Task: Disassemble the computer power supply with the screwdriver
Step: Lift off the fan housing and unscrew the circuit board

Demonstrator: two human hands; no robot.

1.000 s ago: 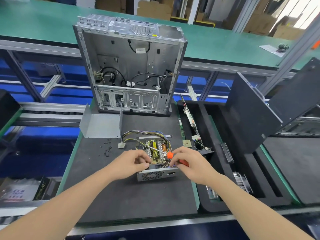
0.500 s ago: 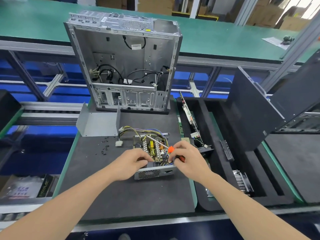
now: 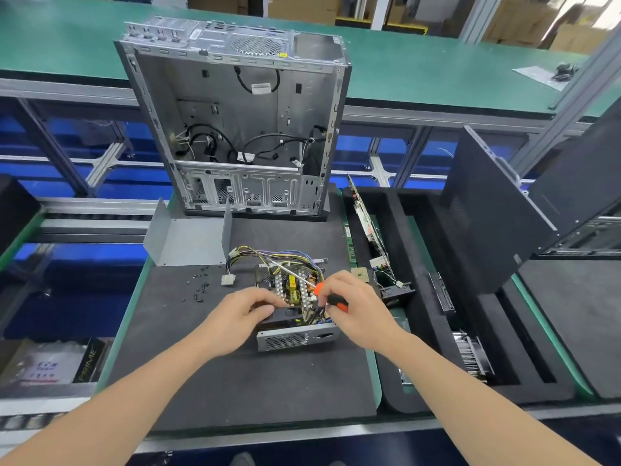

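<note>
Two bare arms show, each running from a lower corner of the view up to its hand. The left forearm and the right forearm are slim and uncovered along all their visible length. The left hand and the right hand are bare too. The upper arms lie out of view, so any sleeve higher up cannot be told

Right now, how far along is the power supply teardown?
Done: the grey cover lies off on the mat, with loose screws beside it. In hand: the left hand grips the power supply while the right hand holds the screwdriver, shaft slanting over the exposed circuit board. Left: the board sits in its metal base, wire bundle attached, so it likely needs unscrewing and lifting out.
</note>
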